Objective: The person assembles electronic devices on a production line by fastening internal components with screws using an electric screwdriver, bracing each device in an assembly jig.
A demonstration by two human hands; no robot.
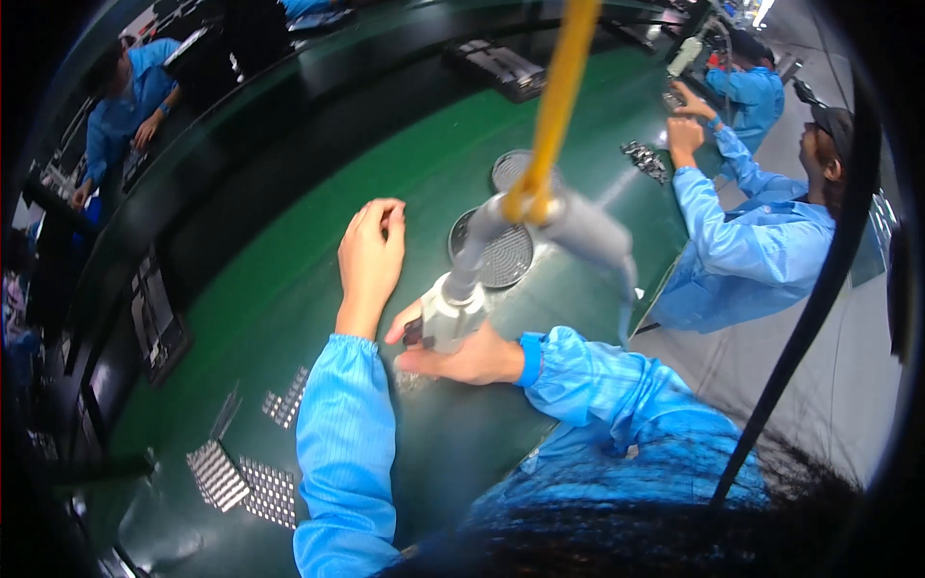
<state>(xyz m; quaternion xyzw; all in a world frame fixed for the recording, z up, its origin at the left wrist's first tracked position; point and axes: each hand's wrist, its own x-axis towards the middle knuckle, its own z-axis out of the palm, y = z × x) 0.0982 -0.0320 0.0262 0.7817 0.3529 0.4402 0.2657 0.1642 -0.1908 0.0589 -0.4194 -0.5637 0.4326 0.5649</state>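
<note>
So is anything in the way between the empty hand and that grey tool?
Nothing visible. The left hand hovers open over the green table, just left of the grey tool that the right hand grips.

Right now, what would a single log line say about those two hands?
left hand: lifted, empty, above green belt | right hand: gripping grey hanging tool | round mesh disc: beyond tool

Head camera looks steeply down, close over the green table (289, 289).

Grey handheld power tool (453, 313), upright, gripped above green belt
</note>
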